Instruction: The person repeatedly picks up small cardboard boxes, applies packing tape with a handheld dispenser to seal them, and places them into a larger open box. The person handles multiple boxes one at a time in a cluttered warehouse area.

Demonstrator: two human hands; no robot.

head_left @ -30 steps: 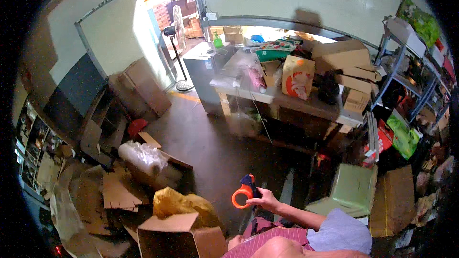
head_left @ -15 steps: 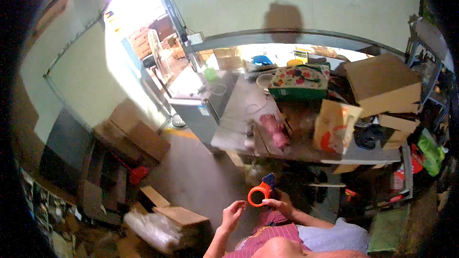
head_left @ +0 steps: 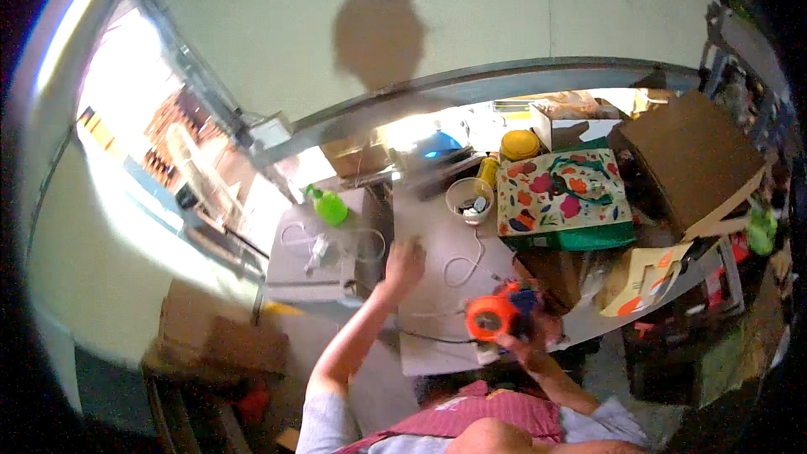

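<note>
My right hand (head_left: pixel 531 343) grips an orange ring-shaped tool with a dark blue part, which looks like a tape dispenser (head_left: pixel 492 318), above the table's near edge. My left hand (head_left: pixel 406 262) reaches forward over the pale tabletop (head_left: pixel 433 298); blur hides its fingers, and I cannot make out anything in it. Ahead of it and to the right stands a white tub (head_left: pixel 458 193) with small items inside. A white cable (head_left: pixel 460 272) lies looped on the table between the two hands.
Left of the table, a grey cabinet (head_left: pixel 315 286) bears a green pump bottle (head_left: pixel 332 210) and a coiled white cord. A floral box-shaped bag (head_left: pixel 565 193) and a yellow-lidded jar (head_left: pixel 519 145) sit farther back. A large cardboard box (head_left: pixel 693 160) stands at the right.
My view has swung right and come closer to the table. My left hand has stretched forward over the tabletop. The orange tool, still in my right hand, is now above the table's edge.
</note>
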